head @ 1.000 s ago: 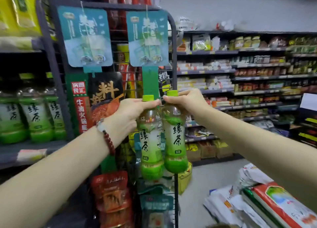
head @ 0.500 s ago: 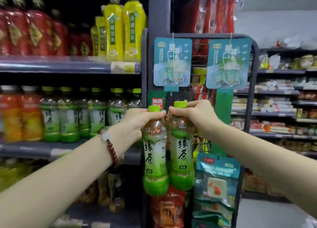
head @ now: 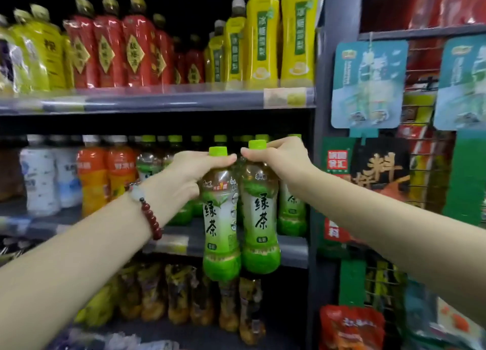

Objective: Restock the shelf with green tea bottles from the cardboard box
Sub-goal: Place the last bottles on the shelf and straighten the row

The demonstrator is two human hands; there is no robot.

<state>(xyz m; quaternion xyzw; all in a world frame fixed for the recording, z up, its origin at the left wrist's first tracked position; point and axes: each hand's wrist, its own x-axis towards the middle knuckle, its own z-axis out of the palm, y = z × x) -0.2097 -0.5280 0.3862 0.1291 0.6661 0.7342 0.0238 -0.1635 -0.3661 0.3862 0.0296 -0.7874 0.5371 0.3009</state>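
A: What are the hands doing?

B: Each holds one green tea bottle by the neck, just under the cap. The left hand (head: 193,169) has its fingers curled round the neck of the left bottle (head: 220,218). The right hand (head: 280,156) pinches the neck of the right bottle (head: 260,213) the same way. A red bead bracelet (head: 151,217) sits on the left wrist.

A: Where are the two bottles, taking the middle shelf (head: 294,247) as the mark?

B: They hang upright in front of its edge, side by side and touching or nearly so. Their bases dip below the shelf's front lip, so neither stands on it yet.

A: And what is on that shelf?

B: Behind the held pair stands a row of shelved green tea bottles (head: 292,210) with the same green caps, towards the shelf's right end. Left of them are orange drink bottles (head: 105,181), then white bottles (head: 42,181).

A: Above and below it?

B: Above it, red bottles (head: 121,47) and tall yellow bottles (head: 278,39) fill the upper shelf. Below it are dark amber bottles (head: 181,294), blurred. Right of it, past the grey upright, a wire rack (head: 420,165) carries hanging packets and blue cards.
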